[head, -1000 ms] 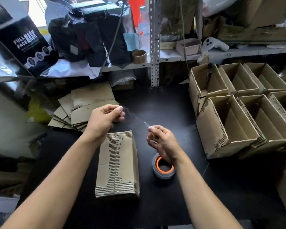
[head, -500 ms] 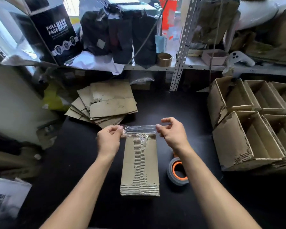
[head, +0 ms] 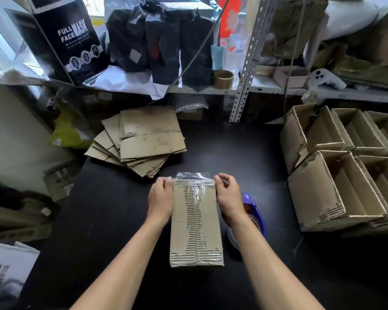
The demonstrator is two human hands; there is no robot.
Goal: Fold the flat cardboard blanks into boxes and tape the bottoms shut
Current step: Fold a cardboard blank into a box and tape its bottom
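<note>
So the box [head: 196, 222] is sitting bottom-up in the middle of the black surface [head: 112, 220], flaps folded shut with the seam running straight away from the camera. There's a strip of clear tape [head: 193, 182] stretched across the far end of it, crinkled where it touches the cardboard and sticking out a bit past the far edge.

Left hand [head: 161, 199] is at the far left corner of the box, fingers curled and pinching the left end of the tape. Right hand [head: 230, 198] mirrors it on the far right corner, fingers curled round the other end of the strip, thumb side against the box edge.

Just beside the right wrist, partly hidden by the forearm, is the tape roll [head: 251, 220] in what looks like a blue holder, close to the box's right side.

Further out: a messy pile of flat cardboard blanks [head: 143, 139] at the back left of the surface, and on the right a cluster of finished boxes [head: 336, 177] lying with their open sides up, packed against each other. Behind all that is a shelf [head: 211, 89] with a black "FULL FACE MASK" carton [head: 70, 39], some dark bags [head: 161, 41] and a brown empty tape core [head: 223, 78].
</note>
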